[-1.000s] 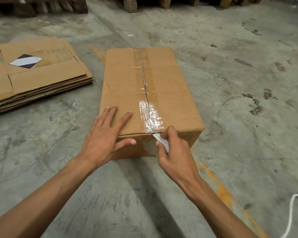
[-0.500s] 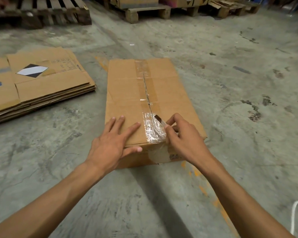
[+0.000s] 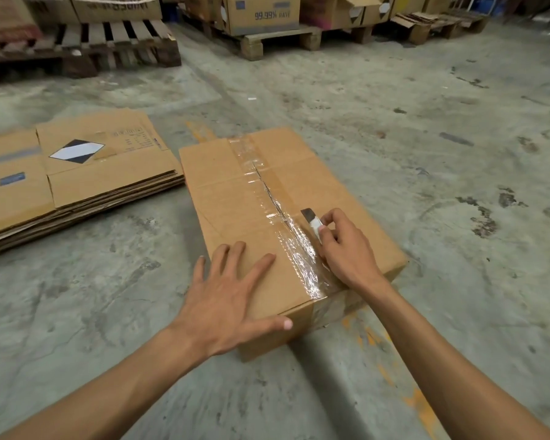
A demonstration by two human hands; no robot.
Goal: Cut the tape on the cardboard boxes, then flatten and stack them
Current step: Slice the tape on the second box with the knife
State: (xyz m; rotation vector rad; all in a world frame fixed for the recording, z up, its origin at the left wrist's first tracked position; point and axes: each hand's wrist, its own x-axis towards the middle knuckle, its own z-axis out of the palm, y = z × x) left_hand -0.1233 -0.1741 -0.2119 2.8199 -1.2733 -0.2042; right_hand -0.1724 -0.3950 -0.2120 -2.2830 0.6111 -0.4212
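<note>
A closed brown cardboard box (image 3: 229, 198) lies on the concrete floor, with clear tape (image 3: 296, 249) running along its top seam. The seam is split along its far half. My left hand (image 3: 229, 300) presses flat on the box's near left top, thumb over the front edge. My right hand (image 3: 343, 249) pinches a small white-handled cutter blade (image 3: 311, 219), its metal tip just right of the tape near the middle of the box.
A stack of flattened boxes (image 3: 77, 182) lies on the floor to the left, close to the box. Wooden pallets (image 3: 108, 46) and pallets with boxes (image 3: 267, 23) line the far side. Bare concrete floor lies to the right.
My right hand with the blade has moved from the box's near front edge up onto the top and farther along the tape. My left hand has stayed pressed on the box.
</note>
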